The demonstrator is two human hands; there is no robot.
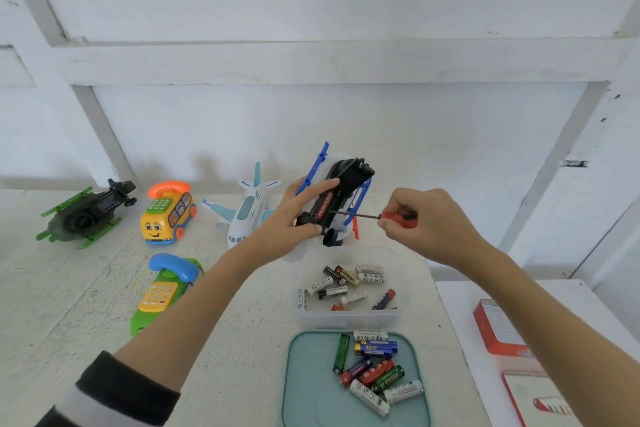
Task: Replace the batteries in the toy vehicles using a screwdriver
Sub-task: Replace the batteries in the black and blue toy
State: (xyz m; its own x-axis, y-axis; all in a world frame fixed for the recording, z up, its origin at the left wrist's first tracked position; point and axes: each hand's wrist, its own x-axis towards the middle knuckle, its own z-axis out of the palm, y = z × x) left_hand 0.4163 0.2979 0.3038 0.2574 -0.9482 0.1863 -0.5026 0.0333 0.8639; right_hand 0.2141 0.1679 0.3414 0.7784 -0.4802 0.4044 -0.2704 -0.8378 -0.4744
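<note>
Above a table with toys at the left, the left hand (300, 210) grips an upturned helicopter (337, 198) while the right hand (414, 215) pinches a screwdriver (384, 216), best kept square to the screw, with open air rightward above the battery tub (348, 317).

The white painted tabletop (86, 288) looks rough and matt. Below the right grip (415, 218), the clear plastic tub (398, 317) is smooth and frosted; batteries (375, 369) on the teal plastic lid (304, 392) shine glossy. The thin dark screwdriver shaft (360, 215) looks metal, its red handle (398, 218) glossy plastic.
</note>
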